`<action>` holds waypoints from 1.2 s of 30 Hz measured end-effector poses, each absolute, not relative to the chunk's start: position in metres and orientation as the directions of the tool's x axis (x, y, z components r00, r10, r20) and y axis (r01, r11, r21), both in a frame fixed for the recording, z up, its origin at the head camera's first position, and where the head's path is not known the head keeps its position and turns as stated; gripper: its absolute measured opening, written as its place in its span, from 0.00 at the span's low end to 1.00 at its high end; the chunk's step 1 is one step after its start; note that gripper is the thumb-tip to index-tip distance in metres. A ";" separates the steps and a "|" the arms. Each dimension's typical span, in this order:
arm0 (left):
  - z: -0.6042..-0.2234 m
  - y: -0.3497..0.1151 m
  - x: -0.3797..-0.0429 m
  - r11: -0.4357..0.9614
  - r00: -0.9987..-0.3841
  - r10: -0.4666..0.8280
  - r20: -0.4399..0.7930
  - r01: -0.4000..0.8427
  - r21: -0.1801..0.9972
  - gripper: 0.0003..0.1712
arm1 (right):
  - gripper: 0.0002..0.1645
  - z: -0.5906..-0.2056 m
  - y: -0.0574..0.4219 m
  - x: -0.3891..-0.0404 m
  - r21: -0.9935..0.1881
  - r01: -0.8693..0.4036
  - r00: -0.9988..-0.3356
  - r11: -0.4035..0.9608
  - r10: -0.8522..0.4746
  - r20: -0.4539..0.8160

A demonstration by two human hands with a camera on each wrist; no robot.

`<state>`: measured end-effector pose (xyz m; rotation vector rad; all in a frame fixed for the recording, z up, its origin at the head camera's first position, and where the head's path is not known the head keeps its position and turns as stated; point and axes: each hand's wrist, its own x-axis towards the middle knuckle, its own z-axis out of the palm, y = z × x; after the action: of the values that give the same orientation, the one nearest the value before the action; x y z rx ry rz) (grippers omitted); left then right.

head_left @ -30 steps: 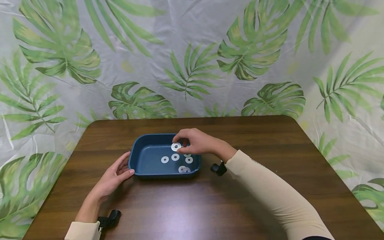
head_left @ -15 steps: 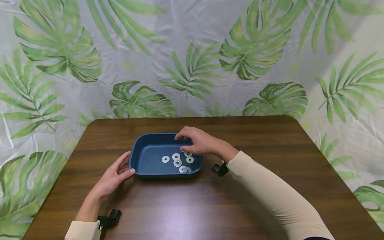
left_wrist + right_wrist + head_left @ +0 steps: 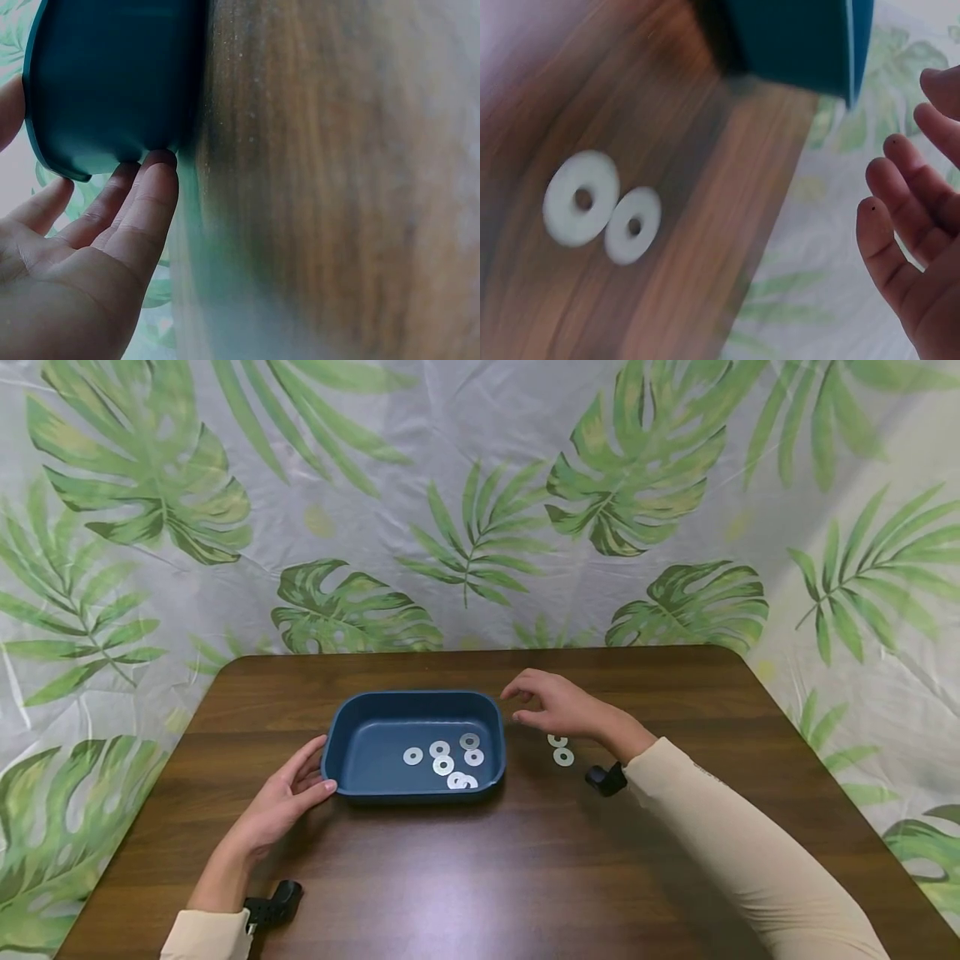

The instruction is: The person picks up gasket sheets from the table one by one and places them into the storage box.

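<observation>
A dark blue rectangular tray (image 3: 375, 785) stands on the wooden table, with several flat metal washers (image 3: 412, 756) lying in its middle and right part. At the tray's left end my left hand (image 3: 273, 806) rests thumb and fingertips against the outer wall and rim; in the left wrist view its fingers are nearly straight. My right hand (image 3: 562, 703) hovers just beyond the tray's right end, fingers loosely bent and nothing between them. Below it two washers (image 3: 582, 198) lie side by side on the table, one partly hidden by the hand in the head view.
The brown wooden table (image 3: 465, 877) has rounded back corners. Behind it hangs a pale curtain (image 3: 510, 510) printed with green leaves. Black wrist cameras (image 3: 276, 903) sit near the table surface under both forearms.
My right hand let a washer drop into the tray, then moved right, out past the rim. Two washers on the table now show from under it. The left hand stays at the tray.
</observation>
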<state>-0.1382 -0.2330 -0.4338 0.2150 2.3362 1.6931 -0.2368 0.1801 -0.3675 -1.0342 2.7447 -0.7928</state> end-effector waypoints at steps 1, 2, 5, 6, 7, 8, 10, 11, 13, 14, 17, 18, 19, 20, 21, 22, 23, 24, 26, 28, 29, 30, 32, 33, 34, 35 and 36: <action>-0.433 -0.233 -0.138 0.317 -0.958 0.262 -0.115 -0.028 0.948 0.42 | 0.18 -0.368 0.185 -0.236 -0.503 -0.581 -0.769 0.640 -0.633 0.084; -0.433 -0.233 -0.138 0.319 -0.958 0.262 -0.117 -0.028 0.947 0.42 | 0.18 -0.369 0.190 -0.236 -0.499 -0.576 -0.775 0.647 -0.627 0.081; -0.432 -0.232 -0.137 0.326 -0.958 0.260 -0.121 -0.031 0.945 0.43 | 0.18 -0.371 0.201 -0.234 -0.492 -0.559 -0.789 0.667 -0.610 0.069; -0.432 -0.232 -0.137 0.325 -0.958 0.260 -0.122 -0.032 0.945 0.43 | 0.18 -0.372 0.204 -0.234 -0.486 -0.560 -0.791 0.671 -0.608 0.071; -0.432 -0.232 -0.137 0.325 -0.958 0.259 -0.123 -0.034 0.945 0.43 | 0.18 -0.372 0.206 -0.234 -0.483 -0.557 -0.793 0.675 -0.605 0.070; -0.431 -0.232 -0.137 0.325 -0.958 0.259 -0.124 -0.034 0.945 0.43 | 0.18 -0.373 0.209 -0.234 -0.481 -0.555 -0.796 0.679 -0.601 0.069; -0.431 -0.231 -0.136 0.320 -0.958 0.258 -0.124 -0.036 0.947 0.43 | 0.18 -0.374 0.213 -0.234 -0.481 -0.549 -0.800 0.683 -0.596 0.067; -0.432 -0.231 -0.136 0.318 -0.958 0.257 -0.124 -0.037 0.947 0.43 | 0.18 -0.375 0.214 -0.234 -0.485 -0.544 -0.803 0.685 -0.593 0.061; -0.433 -0.231 -0.136 0.316 -0.958 0.257 -0.125 -0.039 0.948 0.43 | 0.18 -0.376 0.217 -0.233 -0.493 -0.530 -0.807 0.690 -0.589 0.043; -0.433 -0.231 -0.136 0.316 -0.958 0.257 -0.125 -0.039 0.948 0.43 | 0.18 -0.377 0.219 -0.233 -0.497 -0.522 -0.809 0.693 -0.588 0.031; -0.433 -0.230 -0.136 0.318 -0.958 0.259 -0.127 -0.040 0.947 0.43 | 0.19 -0.381 0.223 -0.232 -0.499 -0.501 -0.813 0.707 -0.583 -0.010; -0.433 -0.230 -0.136 0.318 -0.957 0.259 -0.129 -0.042 0.947 0.43 | 0.19 -0.382 0.224 -0.232 -0.494 -0.495 -0.815 0.715 -0.579 -0.022; -0.433 -0.230 -0.136 0.320 -0.957 0.258 -0.131 -0.044 0.947 0.43 | 0.19 -0.384 0.225 -0.232 -0.489 -0.490 -0.817 0.722 -0.576 -0.031; -0.433 -0.230 -0.136 0.320 -0.957 0.257 -0.133 -0.045 0.946 0.43 | 0.19 -0.386 0.227 -0.233 -0.482 -0.488 -0.818 0.727 -0.574 -0.038; -0.433 -0.231 -0.136 0.322 -0.957 0.256 -0.134 -0.046 0.946 0.43 | 0.19 -0.388 0.228 -0.233 -0.477 -0.486 -0.819 0.732 -0.572 -0.043; -0.432 -0.231 -0.136 0.324 -0.958 0.254 -0.136 -0.048 0.945 0.43 | 0.19 -0.391 0.230 -0.234 -0.473 -0.484 -0.821 0.736 -0.569 -0.046; -0.432 -0.231 -0.136 0.326 -0.958 0.253 -0.137 -0.049 0.944 0.43 | 0.19 -0.393 0.231 -0.235 -0.469 -0.483 -0.822 0.740 -0.567 -0.049; -0.432 -0.231 -0.136 0.328 -0.958 0.252 -0.139 -0.050 0.943 0.43 | 0.18 -0.396 0.233 -0.236 -0.464 -0.484 -0.821 0.742 -0.568 -0.052; -0.432 -0.231 -0.136 0.329 -0.957 0.253 -0.140 -0.051 0.943 0.43 | 0.18 -0.401 0.236 -0.237 -0.456 -0.488 -0.820 0.744 -0.570 -0.054; -0.433 -0.231 -0.136 0.329 -0.957 0.254 -0.139 -0.049 0.943 0.43 | 0.17 -0.406 0.240 -0.238 -0.449 -0.494 -0.817 0.745 -0.574 -0.052; -0.433 -0.231 -0.136 0.329 -0.957 0.256 -0.137 -0.047 0.943 0.43 | 0.17 -0.408 0.241 -0.238 -0.444 -0.499 -0.815 0.744 -0.577 -0.050; -0.433 -0.231 -0.137 0.330 -0.957 0.256 -0.137 -0.047 0.943 0.43 | 0.16 -0.409 0.242 -0.238 -0.443 -0.501 -0.815 0.743 -0.578 -0.048; -0.433 -0.231 -0.137 0.331 -0.957 0.256 -0.133 -0.042 0.943 0.43 | 0.16 -0.411 0.244 -0.239 -0.441 -0.506 -0.813 0.741 -0.581 -0.043; -0.434 -0.232 -0.138 0.330 -0.958 0.257 -0.130 -0.040 0.943 0.42 | 0.16 -0.411 0.245 -0.239 -0.443 -0.512 -0.810 0.737 -0.585 -0.038; -0.434 -0.232 -0.138 0.327 -0.958 0.257 -0.130 -0.040 0.944 0.43 | 0.16 -0.412 0.245 -0.239 -0.447 -0.513 -0.809 0.733 -0.587 -0.036; -0.434 -0.232 -0.138 0.326 -0.958 0.257 -0.131 -0.041 0.944 0.43 | 0.16 -0.412 0.245 -0.240 -0.449 -0.516 -0.805 0.729 -0.592 -0.037; -0.434 -0.233 -0.138 0.325 -0.957 0.257 -0.132 -0.044 0.945 0.43 | 0.17 -0.414 0.245 -0.240 -0.449 -0.519 -0.801 0.728 -0.597 -0.042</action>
<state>-0.1379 -0.2327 -0.4340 0.1925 2.3344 1.6772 -0.2402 0.2449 -0.4135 -0.8955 2.7467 -0.6314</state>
